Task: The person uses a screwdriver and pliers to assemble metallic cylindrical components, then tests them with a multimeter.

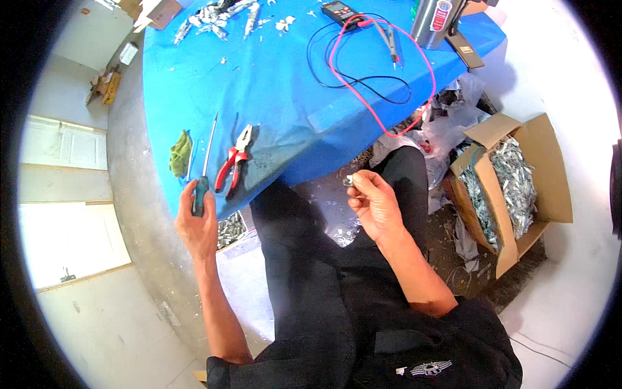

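My left hand (196,227) is at the near left edge of the blue-covered table, its thumb and fingers closed round the teal handle of a screwdriver (200,188). The long metal shaft points away from me over the cloth. Just right of it lie red-handled pliers (233,163), jaws pointing away. To the left are a crumpled green cloth (180,154) and a thin metal rod (190,161). Above my lap, my right hand (376,206) pinches a small white and metal piece (348,181) between thumb and forefinger. Its exact kind is too small to make out.
A multimeter (340,11) with red and black leads lies on the table (272,71), near a steel cup (435,23). Small silvery parts (210,18) are heaped at the far left. An open cardboard box (554,172) of metal strips stands on the right.
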`<state>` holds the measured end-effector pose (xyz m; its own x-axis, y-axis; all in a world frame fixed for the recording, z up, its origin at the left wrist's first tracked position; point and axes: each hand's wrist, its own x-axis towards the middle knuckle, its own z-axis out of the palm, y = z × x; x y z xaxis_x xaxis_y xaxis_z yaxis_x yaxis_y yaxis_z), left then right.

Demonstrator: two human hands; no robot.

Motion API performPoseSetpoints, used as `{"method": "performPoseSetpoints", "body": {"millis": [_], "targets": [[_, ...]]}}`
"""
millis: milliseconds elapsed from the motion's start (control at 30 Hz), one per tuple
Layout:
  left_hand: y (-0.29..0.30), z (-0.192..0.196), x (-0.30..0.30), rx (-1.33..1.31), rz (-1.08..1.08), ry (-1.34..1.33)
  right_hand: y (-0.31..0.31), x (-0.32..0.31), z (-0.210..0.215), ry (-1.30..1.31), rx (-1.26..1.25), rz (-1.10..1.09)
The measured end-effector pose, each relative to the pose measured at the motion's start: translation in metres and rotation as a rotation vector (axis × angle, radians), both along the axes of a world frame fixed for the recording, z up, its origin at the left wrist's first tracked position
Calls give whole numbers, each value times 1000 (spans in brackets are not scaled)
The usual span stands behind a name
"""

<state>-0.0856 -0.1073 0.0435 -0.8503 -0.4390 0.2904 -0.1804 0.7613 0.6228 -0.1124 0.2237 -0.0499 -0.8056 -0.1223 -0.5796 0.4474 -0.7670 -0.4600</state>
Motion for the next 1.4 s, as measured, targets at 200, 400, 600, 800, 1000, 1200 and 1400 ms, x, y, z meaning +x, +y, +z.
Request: {"method": "performPoseSetpoints", "body": {"millis": [200,400,600,800,1000,1200,1400], "targets": [[-28,-18,-19,-201,0,-54,2,4,-4,29,74,35],[-36,-27,-25,-240,37,-163,-7,8,16,239,284,79],[5,-9,-4,-439,-109,48,-11,13,29,371,385,172],[98,-7,29,305,-352,-99,-25,22,39,536,511,218],[133,-9,36,624,-442,-175,-23,35,63,652,684,345],[130,-2,30,950,-474,-182,-20,28,77,701,479,174],[155,13,19,1297,-532,-15,-15,27,100,668,314,159]]}}
